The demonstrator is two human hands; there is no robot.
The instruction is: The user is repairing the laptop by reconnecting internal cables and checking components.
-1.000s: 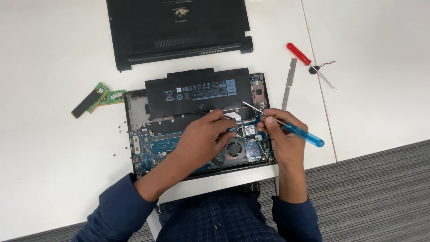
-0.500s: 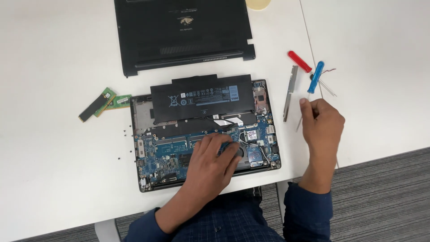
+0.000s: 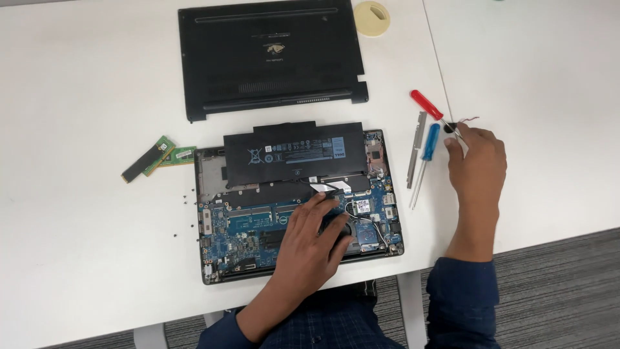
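A white desk carries an opened laptop with its black battery and blue circuit board exposed; the removed black bottom cover lies beyond it. The left hand rests flat and open on the board near the fan. The right hand reaches to the tools just right of the laptop, its fingers closing on the tip of the red screwdriver, beside the blue screwdriver and a grey pry bar. Loose screws lie left of the laptop; a sleeve's brush could likely scatter them, and palm pressure may strain board parts.
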